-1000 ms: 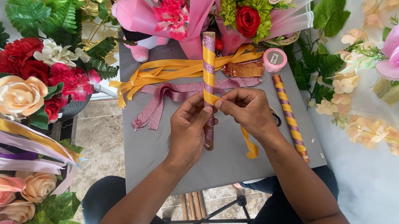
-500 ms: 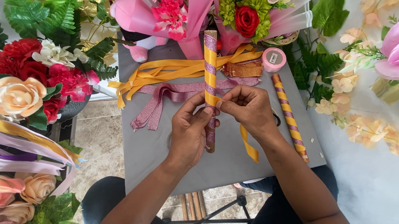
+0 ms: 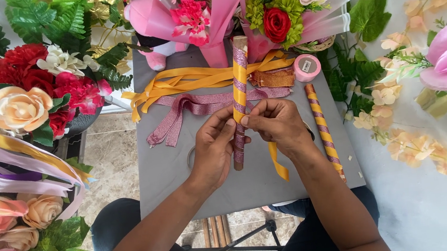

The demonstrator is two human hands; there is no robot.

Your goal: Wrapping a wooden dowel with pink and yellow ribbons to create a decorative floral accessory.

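Pinching the ribbon-wrapped stick (image 3: 238,94) at mid-length over the grey table (image 3: 178,168), the left hand (image 3: 212,151) and right hand (image 3: 278,125) close on it from either side, equally near, its long axis running away from the person, an orange ribbon tail (image 3: 277,161) trailing below.

I read this as a florist's craft workshop: artificial flower arrangements (image 3: 24,101) crowd the grey counter (image 3: 173,174), wrapped bouquets (image 3: 278,16) along its far edge, ribbons (image 3: 186,80) spread.
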